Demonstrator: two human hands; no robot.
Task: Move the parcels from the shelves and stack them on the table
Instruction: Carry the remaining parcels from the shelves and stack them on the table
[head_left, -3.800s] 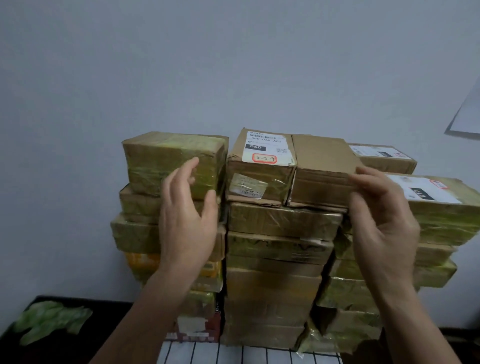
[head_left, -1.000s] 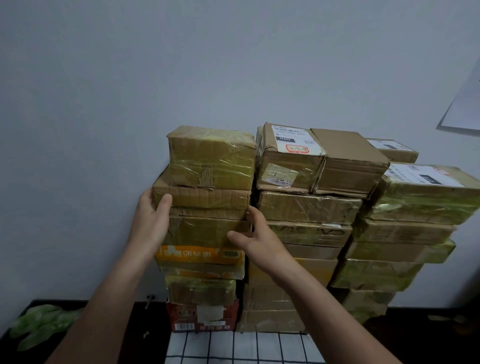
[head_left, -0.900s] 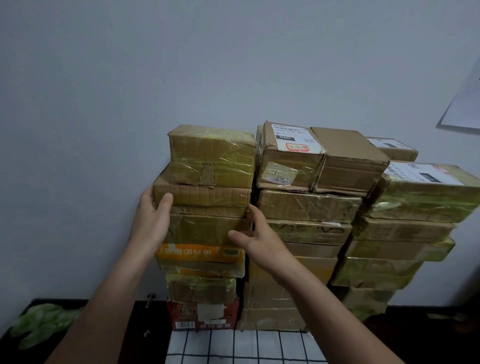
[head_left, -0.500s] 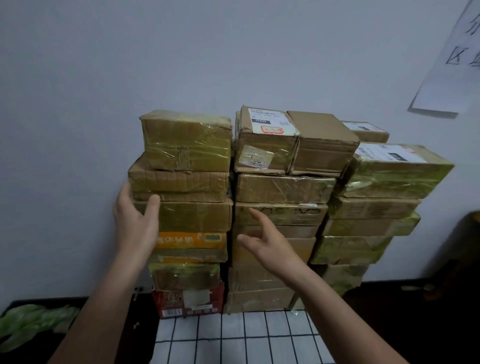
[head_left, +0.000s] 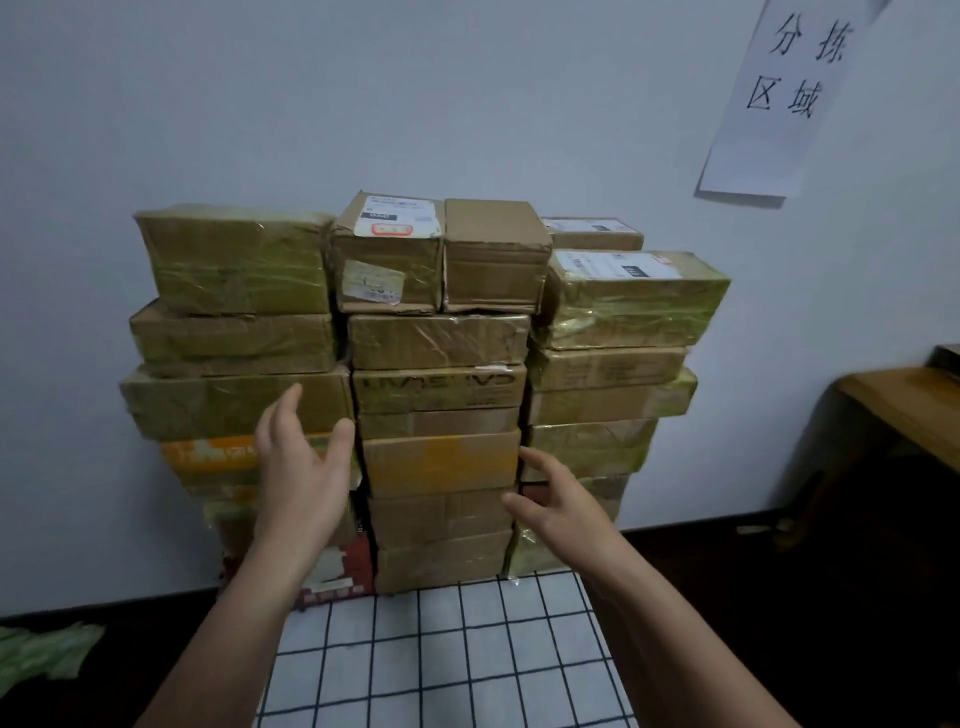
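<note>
Three columns of parcels (head_left: 439, 340) stand side by side against the far wall (head_left: 363, 104), on a surface covered by a checked cloth (head_left: 441, 649). The left hand (head_left: 301, 473) hovers in front of the left column (head_left: 228, 332), fingers straight and spread, thumb just beside the seam with the middle column (head_left: 441, 462); it grips nothing. The right hand (head_left: 563, 512), lower and further right, is likewise empty, its fingers apart and loosely extended at the right edge of the middle column. Whether either hand touches cardboard cannot be told. The boxes lie beyond the fingertips, long axes running left to right, so the middle column sits between the two palms; an inward squeeze would probably square it. The left hand, raised higher, appears the nearer.
</note>
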